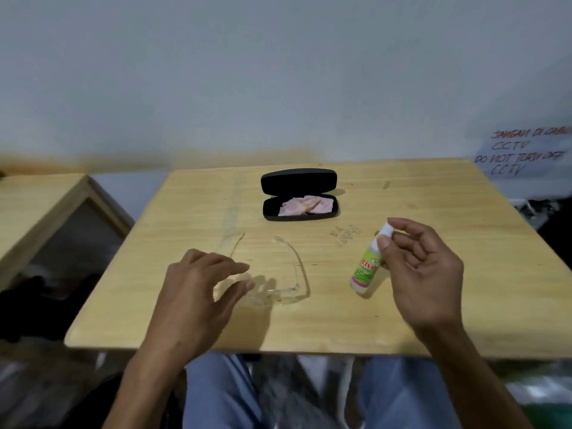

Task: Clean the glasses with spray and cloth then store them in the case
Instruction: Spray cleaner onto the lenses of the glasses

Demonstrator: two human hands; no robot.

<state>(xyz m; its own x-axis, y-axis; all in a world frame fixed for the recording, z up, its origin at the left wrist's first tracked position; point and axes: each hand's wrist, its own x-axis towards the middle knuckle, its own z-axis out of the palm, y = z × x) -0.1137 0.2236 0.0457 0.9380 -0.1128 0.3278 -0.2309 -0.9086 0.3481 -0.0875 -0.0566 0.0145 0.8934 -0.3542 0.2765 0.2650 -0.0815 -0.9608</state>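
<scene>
Head view — right hand pinching spray bottle, perhaps lifted

Pale wood, clear plastic, matt black shell, soft pink cloth.

The bench is light wood with a visible grain, smooth, faintly scuffed and marked with pen near its far side. The glasses look like clear, glossy plastic, nearly see-through against the wood. The case has a matt black shell, and the cloth inside it is soft, crumpled pink fabric. The spray bottle is smooth plastic with a glossy green printed label and a white cap.
</scene>
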